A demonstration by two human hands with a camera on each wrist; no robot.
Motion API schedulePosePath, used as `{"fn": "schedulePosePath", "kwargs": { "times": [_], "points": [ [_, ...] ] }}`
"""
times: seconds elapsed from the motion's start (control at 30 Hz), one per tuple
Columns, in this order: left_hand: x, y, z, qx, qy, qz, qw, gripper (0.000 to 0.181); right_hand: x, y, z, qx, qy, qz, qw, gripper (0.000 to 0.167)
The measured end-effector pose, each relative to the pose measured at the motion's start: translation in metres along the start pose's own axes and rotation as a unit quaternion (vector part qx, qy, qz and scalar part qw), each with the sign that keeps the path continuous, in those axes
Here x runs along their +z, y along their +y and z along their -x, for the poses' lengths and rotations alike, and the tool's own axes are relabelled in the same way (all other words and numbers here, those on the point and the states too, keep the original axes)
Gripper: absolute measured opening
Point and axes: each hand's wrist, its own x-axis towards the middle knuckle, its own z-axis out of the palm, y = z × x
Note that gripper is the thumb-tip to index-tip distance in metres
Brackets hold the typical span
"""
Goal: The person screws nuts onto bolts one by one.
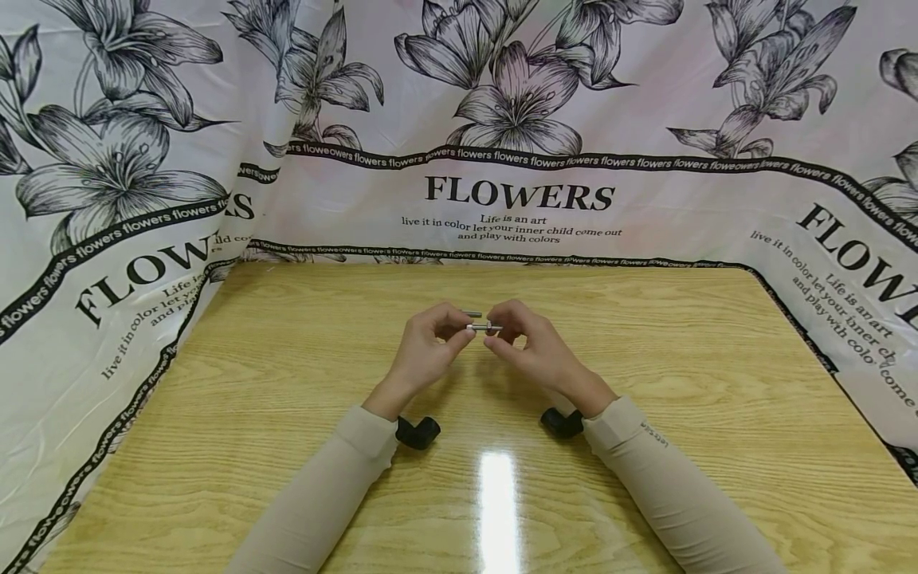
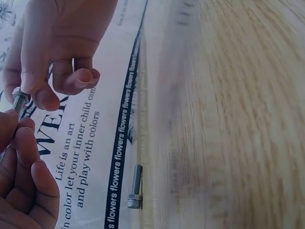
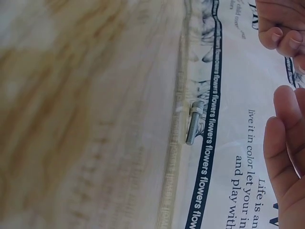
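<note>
Left hand faces right hand, both pinching one bolt.

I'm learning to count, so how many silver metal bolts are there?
2: one held bolt between the left hand and right hand, a second bolt lying on the yellowish wooden table.

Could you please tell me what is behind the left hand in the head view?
Just beyond the left hand, a bolt lies on the table, part of its shank showing. The fingers cover its other end; any table directly behind the hand cannot be seen.
</note>
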Motion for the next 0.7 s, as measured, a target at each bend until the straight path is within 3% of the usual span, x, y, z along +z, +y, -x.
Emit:
{"fn": "schedulePosePath", "kwargs": {
  "times": [0.17, 0.7],
  "points": [
    [0.0004, 0.0014, 0.0002, -0.006, -0.002, -0.001, 1.0, 0.007, 0.0009, 0.0022, -0.0005, -0.024, 0.008, 0.001, 0.9997, 0.014],
    [0.0025, 0.0038, 0.0006, -0.021, -0.005, 0.007, 0.9997, 0.007, -0.0003, 0.0027, 0.0003, 0.007, -0.006, 0.002, 1.0, 0.014]
  ]
}}
